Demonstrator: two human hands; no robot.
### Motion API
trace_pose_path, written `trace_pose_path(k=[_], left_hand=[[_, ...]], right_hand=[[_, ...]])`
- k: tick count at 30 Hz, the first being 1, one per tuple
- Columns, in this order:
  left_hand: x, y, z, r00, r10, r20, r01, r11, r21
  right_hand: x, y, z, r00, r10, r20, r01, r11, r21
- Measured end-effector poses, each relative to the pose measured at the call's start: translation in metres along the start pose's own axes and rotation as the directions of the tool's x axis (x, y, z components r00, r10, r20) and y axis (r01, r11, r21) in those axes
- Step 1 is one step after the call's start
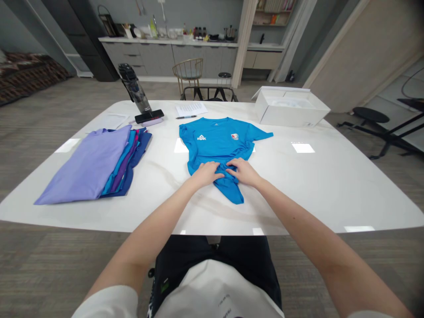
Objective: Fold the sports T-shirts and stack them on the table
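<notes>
A blue T-shirt (218,143) with a white logo and a round badge lies crumpled on the white table, its collar towards the far side. Both hands rest on its bunched lower part. My left hand (208,173) has its fingers curled on the fabric, thumb pointing right. My right hand (243,171) is just beside it, fingers bent and pressing into the folds. Below them a flap of the shirt hangs down towards the near edge. The shirt's left sleeve side is crumpled, while the right sleeve points outward.
Folded clothes, lavender on top (89,165), lie at the left of the table (318,190). Behind them stands a handheld vacuum (137,92). A paper (191,108) and a pen (186,117) lie beyond the shirt. A white box (288,110) stands at the back right.
</notes>
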State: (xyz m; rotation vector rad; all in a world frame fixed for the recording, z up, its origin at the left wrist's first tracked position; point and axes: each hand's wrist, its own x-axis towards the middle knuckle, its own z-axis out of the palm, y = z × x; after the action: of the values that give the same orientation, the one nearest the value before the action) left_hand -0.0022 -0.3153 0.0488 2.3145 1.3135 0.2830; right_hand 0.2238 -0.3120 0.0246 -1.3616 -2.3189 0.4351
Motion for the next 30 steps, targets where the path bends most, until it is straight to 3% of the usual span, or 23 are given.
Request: trace_pose_path(k=[3,6,10,15,18,24,30], left_hand=[[-0.004,0.002,-0.004,0.996,0.088,0.010,-0.086,0.990,-0.115],[-0.024,0.000,-0.016,0.972,0.232,-0.037,-0.230,0.911,-0.343],[-0.057,-0.002,-0.022,0.985,0.174,0.006,-0.148,0.854,-0.499],[-0.081,-0.014,-0.011,0.997,0.062,-0.040,-0.073,0.887,-0.456],[-0.093,-0.019,-0.008,0.994,0.080,-0.069,-0.103,0.887,-0.449],[-0.115,-0.013,-0.005,0.991,0.130,-0.010,-0.126,0.929,-0.347],[-0.139,-0.024,-0.015,0.986,0.146,-0.080,-0.158,0.973,-0.169]], right_hand=[[-0.014,0.002,-0.003,1.000,-0.003,-0.005,0.003,0.999,0.051],[-0.030,-0.005,-0.010,0.998,-0.066,0.023,0.065,0.996,0.057],[-0.046,-0.030,-0.008,0.976,-0.194,0.104,0.197,0.980,-0.026],[-0.058,-0.047,-0.004,0.975,-0.187,0.123,0.194,0.980,-0.049],[-0.066,-0.052,-0.004,0.984,-0.107,0.144,0.114,0.993,-0.037],[-0.065,-0.070,0.003,0.979,-0.100,0.179,0.135,0.972,-0.194],[-0.088,-0.051,-0.021,0.986,-0.051,0.159,0.063,0.996,-0.071]])
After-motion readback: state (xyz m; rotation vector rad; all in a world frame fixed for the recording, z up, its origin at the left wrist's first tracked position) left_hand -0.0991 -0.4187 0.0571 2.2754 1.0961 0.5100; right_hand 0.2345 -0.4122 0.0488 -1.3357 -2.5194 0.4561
